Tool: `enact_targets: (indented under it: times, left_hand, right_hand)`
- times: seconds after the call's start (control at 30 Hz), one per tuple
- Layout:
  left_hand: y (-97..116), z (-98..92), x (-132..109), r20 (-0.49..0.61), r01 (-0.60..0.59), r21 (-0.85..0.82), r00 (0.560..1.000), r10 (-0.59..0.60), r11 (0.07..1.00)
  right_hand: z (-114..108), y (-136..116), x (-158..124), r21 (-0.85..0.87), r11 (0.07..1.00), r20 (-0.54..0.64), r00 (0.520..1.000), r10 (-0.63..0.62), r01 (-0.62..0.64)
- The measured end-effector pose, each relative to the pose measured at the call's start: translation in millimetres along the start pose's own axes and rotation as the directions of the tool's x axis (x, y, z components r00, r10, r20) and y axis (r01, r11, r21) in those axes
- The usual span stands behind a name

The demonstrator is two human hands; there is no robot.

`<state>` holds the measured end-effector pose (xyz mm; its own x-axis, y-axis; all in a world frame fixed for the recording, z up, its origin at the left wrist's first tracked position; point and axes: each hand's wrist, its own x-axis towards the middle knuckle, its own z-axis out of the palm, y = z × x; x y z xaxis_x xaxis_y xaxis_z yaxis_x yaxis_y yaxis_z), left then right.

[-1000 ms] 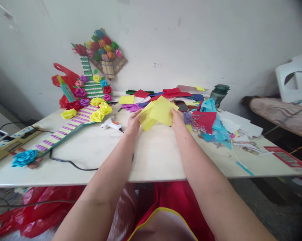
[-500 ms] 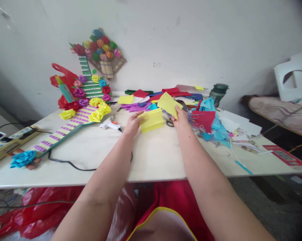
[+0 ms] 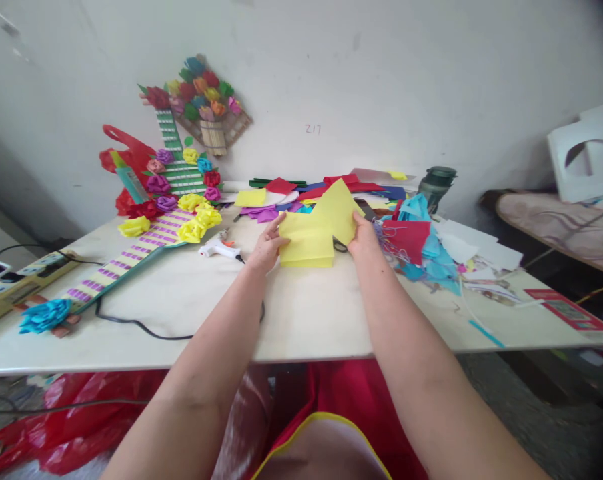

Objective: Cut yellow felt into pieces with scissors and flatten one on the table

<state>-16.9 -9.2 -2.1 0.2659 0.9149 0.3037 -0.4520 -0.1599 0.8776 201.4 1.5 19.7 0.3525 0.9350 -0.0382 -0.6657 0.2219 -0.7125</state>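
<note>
My left hand [image 3: 266, 245] pinches the left edge of a yellow sheet of crepe paper [image 3: 306, 241], which has a fold line near its bottom. A second yellow sheet [image 3: 339, 207], turned with one corner up, is gripped at its right side by my right hand [image 3: 362, 235]. The two sheets meet or overlap between my hands, just above the table. Behind them the black handle of scissors [image 3: 339, 245] shows in part. A white glue gun [image 3: 219, 248] lies left of my left hand.
Paper-flower decorations [image 3: 196, 220] and a power strip [image 3: 26, 283] occupy the left side. Coloured sheets [image 3: 276, 193] are piled along the wall. A dark green bottle [image 3: 437, 183], blue scraps [image 3: 439, 260] and white papers [image 3: 486, 247] sit to the right. A black cord [image 3: 141, 327] crosses the table.
The left sheet has tilted to face me more and shifted slightly right. The right sheet has turned so its corner points up, and the two sheets now meet.
</note>
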Motion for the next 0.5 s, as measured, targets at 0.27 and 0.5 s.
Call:
enact_targets:
  times: [0.27, 0.5]
  left_hand:
    - [0.6, 0.8, -0.4, 0.038, 0.008, -0.001, 0.999, -0.008, 1.0]
    - [3.9, 3.9, -3.3, 0.073, 0.037, -0.025, 0.997, -0.035, 0.999]
  right_hand:
    - [-1.1, -5.0, -3.4, 0.077, 0.997, 0.006, 0.999, 0.031, -0.032]
    - [-1.3, -11.7, -7.8, 0.002, 0.999, 0.01, 0.999, 0.04, -0.04]
